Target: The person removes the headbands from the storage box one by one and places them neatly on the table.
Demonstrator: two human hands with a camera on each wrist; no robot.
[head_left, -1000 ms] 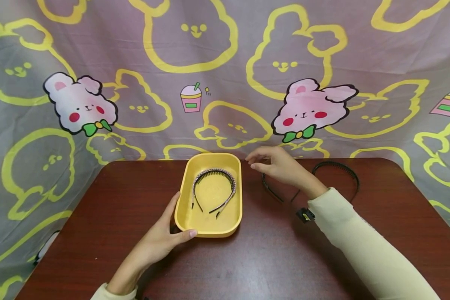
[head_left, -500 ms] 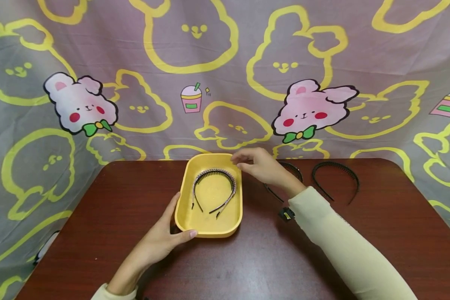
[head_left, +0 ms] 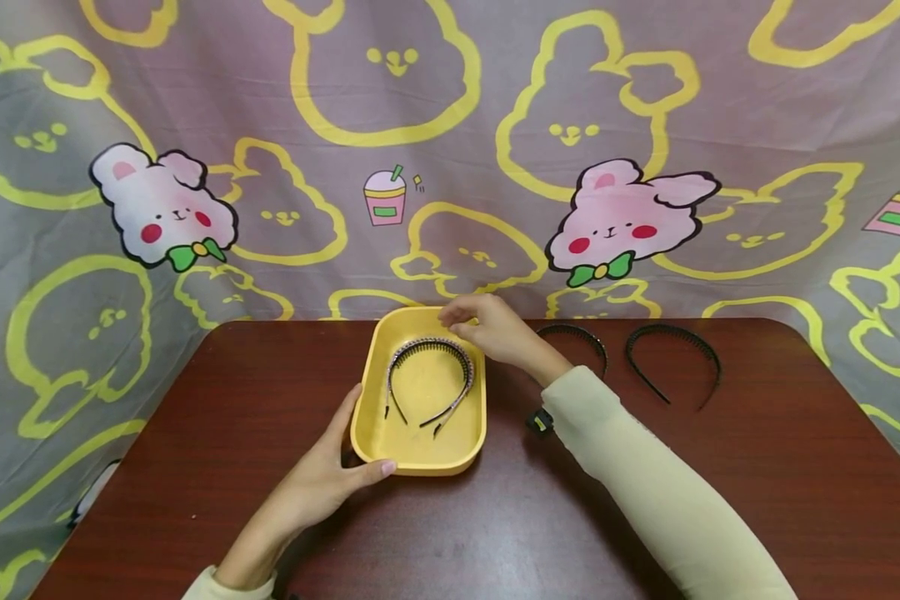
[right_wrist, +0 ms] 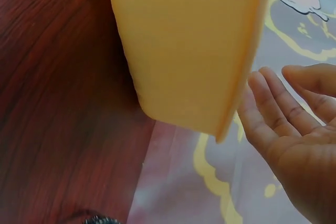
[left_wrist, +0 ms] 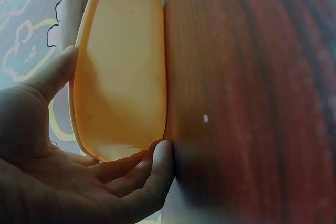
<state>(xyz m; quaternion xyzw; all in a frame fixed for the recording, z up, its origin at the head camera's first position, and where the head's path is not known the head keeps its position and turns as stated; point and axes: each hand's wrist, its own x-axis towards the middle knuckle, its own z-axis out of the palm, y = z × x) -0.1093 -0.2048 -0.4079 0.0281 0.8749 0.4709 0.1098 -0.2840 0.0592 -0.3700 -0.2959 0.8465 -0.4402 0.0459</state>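
Note:
My left hand (head_left: 311,487) grips the near left corner of a yellow plastic bin (head_left: 420,457). In the left wrist view its thumb lies at the rim and its fingers curl around the bin's end (left_wrist: 123,77). Inside the bin lie headbands (head_left: 430,342), one with a sparkling band and one black with comb teeth, nested together. My right hand (head_left: 489,329) hovers over the bin's far right rim, fingers loosely bent and holding nothing. The right wrist view shows that hand (right_wrist: 302,129) beside the rim, thumb apart from the fingers.
Right of the bin, a black headband (head_left: 581,332) lies partly hidden by the right forearm. Another black toothed headband (head_left: 672,329) lies farther right. A cartoon-print cloth (head_left: 450,167) hangs behind the dark wooden table (head_left: 195,467).
My right hand has moved left from above the table to the bin's far right rim, uncovering more of the headbands on the table. The left hand and bin have stayed in place.

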